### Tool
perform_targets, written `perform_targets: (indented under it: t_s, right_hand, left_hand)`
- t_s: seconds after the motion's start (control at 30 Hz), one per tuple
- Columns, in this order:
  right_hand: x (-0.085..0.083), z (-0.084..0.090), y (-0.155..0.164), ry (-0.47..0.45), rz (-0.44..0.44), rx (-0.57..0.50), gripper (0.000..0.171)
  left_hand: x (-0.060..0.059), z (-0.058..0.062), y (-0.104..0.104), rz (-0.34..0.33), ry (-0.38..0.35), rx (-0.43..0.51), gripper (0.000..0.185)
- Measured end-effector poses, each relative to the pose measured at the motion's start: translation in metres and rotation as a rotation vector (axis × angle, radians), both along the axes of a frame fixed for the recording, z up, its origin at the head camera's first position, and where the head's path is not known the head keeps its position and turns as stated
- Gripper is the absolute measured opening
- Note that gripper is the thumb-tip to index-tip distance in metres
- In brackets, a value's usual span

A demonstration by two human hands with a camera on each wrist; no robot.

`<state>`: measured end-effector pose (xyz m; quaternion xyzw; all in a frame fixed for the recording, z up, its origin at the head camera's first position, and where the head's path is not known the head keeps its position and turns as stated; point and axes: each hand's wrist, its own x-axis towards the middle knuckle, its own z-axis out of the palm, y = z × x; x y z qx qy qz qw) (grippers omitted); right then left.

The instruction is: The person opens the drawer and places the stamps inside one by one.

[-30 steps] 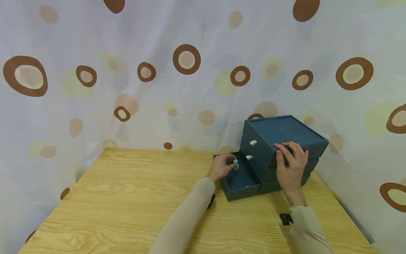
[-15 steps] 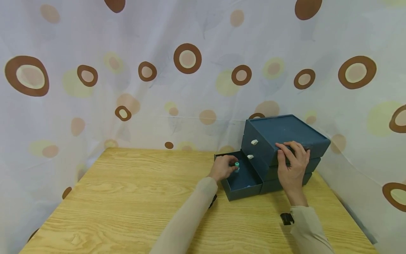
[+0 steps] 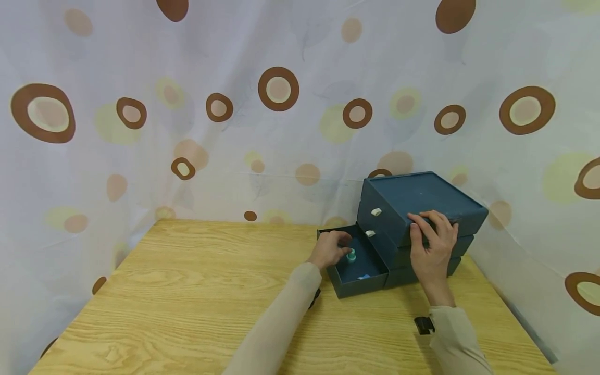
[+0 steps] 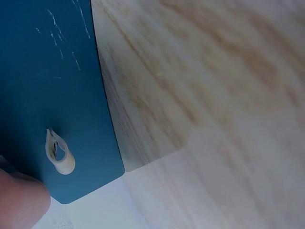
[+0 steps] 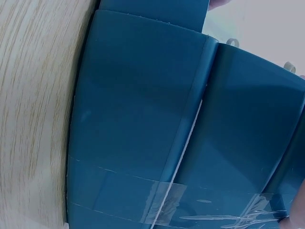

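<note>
A dark blue three-drawer chest (image 3: 422, 195) stands at the table's back right, its bottom drawer (image 3: 361, 285) pulled out. A small teal and white thing (image 3: 350, 255) stands low inside that drawer. My left hand (image 3: 330, 249) is curled right beside it, and I cannot tell whether the fingers still pinch it. My right hand (image 3: 433, 245) grips the chest's near top edge, fingers bent over it. The left wrist view shows a blue panel (image 4: 47, 71) with a white pull tab (image 4: 59, 153) and one fingertip (image 4: 21, 200). The right wrist view shows the chest's taped side (image 5: 143, 119).
The wooden table (image 3: 187, 291) stretches left and forward of the chest. A spotted curtain (image 3: 234, 130) closes in the back and both sides. The two upper drawers are shut, with white pulls (image 3: 376, 212). A pale blue scrap (image 3: 363, 277) lies in the open drawer.
The teal thing has gone from the drawer's rim level down into the drawer, with my left hand dipping slightly after it. My right hand has stayed on the chest.
</note>
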<state>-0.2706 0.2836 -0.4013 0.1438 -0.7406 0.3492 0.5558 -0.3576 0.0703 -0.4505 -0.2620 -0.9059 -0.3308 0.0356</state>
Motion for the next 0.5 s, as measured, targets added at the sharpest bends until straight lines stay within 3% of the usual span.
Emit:
perform_targets:
  t_s: [0.3, 0.5]
  right_hand:
    - [-0.0017, 0.0027, -0.0009, 0.007, -0.006, 0.003, 0.019]
    - [-0.0004, 0.0023, -0.0013, -0.003, -0.007, 0.004, 0.019]
  left_hand:
    - [-0.0029, 0.0023, -0.0024, -0.019, 0.031, 0.028, 0.028]
    - [-0.0005, 0.0047, -0.0072, -0.016, 0.031, 0.151, 0.023]
